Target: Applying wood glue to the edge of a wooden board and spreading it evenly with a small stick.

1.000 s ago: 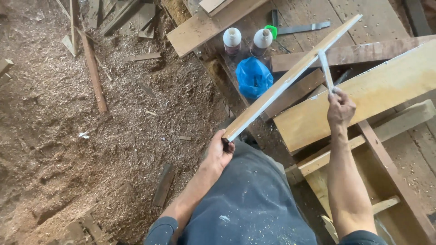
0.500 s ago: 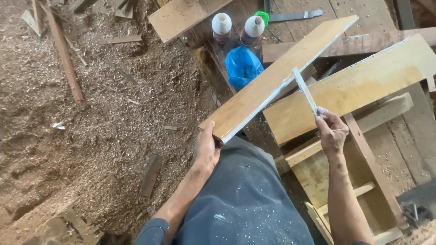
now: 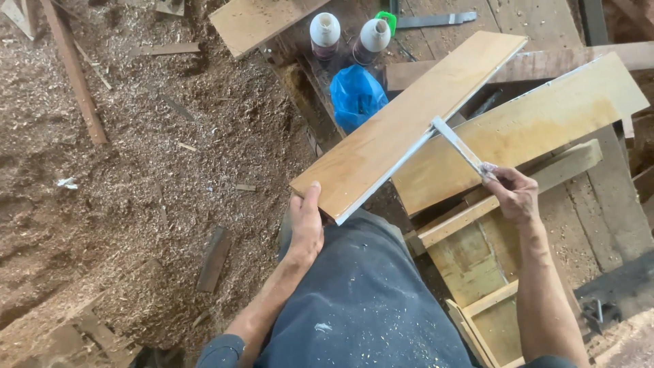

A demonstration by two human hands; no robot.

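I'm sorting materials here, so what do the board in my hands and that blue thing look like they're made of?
The board in the left hand looks like smooth plywood or veneered wood: tan grain on its face, pale coated edge. The blue thing seems thin plastic, a crumpled, glossy bag.

Two bottles stand behind a bag, left of the board.

You have two hands at work: your left hand and your right hand. You hold one long board and one thin white stick. Far ahead stand two bottles, with one blue bag near them.
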